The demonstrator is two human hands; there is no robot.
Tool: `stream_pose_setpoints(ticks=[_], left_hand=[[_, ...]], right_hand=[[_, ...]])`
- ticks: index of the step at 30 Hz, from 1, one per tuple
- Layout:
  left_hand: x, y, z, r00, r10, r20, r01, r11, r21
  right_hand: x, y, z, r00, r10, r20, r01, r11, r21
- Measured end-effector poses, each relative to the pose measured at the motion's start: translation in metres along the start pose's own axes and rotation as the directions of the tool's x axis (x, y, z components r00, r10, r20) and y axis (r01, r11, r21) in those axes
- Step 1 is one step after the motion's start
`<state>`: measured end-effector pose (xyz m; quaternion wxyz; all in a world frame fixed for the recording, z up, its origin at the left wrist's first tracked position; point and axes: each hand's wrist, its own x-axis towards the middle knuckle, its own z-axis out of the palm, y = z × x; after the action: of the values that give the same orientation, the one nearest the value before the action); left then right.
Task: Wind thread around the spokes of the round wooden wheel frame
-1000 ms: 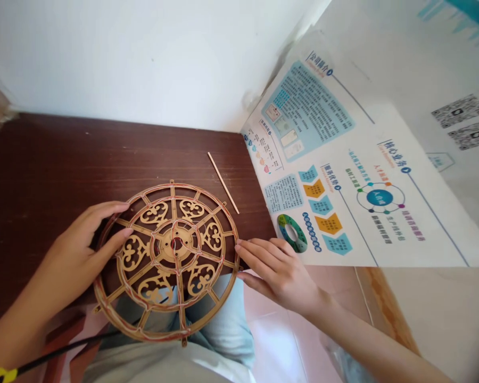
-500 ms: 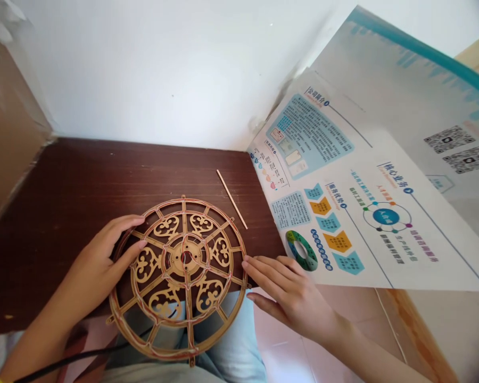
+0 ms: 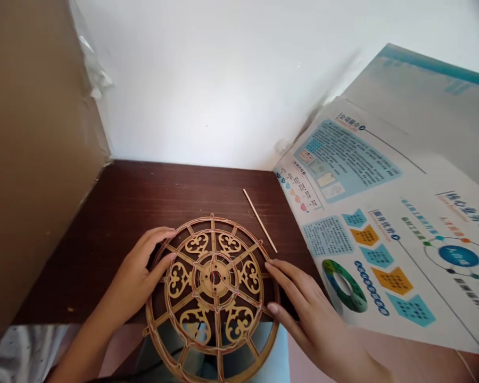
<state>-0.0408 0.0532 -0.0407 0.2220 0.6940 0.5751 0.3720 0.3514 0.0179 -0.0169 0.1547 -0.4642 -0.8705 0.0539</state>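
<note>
A round, wheel-like wooden lattice frame (image 3: 216, 290) with scrollwork cut-outs lies partly on the dark table, its near part jutting over the edge above my lap. Thin reddish and whitish wires run along its rings and round the hub hole. My left hand (image 3: 138, 274) grips the upper left of the rim, thumb on top and fingers curled at the outside. On the right side, my right hand (image 3: 303, 306) holds the rim between its fingertips and thumb. Just beyond the frame's upper right lies a thin wooden stick (image 3: 260, 221), touched by neither hand.
The dark brown table (image 3: 131, 191) meets a white wall (image 3: 207, 80) at the back. A brown cardboard panel (image 3: 35, 133) stands at the left. Printed posters (image 3: 415, 207) with blue and orange graphics cover the right side.
The view has shifted, so everything appears farther right and lower. My right thumb has come in against the rim. The left hand keeps its hold.
</note>
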Motion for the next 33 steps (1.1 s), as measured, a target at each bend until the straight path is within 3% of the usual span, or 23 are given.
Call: stream_pose_setpoints(ticks=[7,15,33], left_hand=[[0.0,0.003,-0.001,1.0,0.006,-0.024,-0.007,1.0,-0.024],[0.001,0.01,0.001,0.999,-0.021,-0.045,0.024,0.997,0.071],[-0.001,0.011,0.005,0.998,0.058,0.031,-0.064,0.963,0.261]], right_hand=[[0.008,-0.002,0.019,0.997,0.073,0.024,-0.074,0.996,0.045],[0.009,0.0,0.018,0.997,-0.036,-0.066,0.038,0.999,0.021],[0.012,-0.004,0.017,0.993,-0.058,-0.1,0.06,0.998,0.016]])
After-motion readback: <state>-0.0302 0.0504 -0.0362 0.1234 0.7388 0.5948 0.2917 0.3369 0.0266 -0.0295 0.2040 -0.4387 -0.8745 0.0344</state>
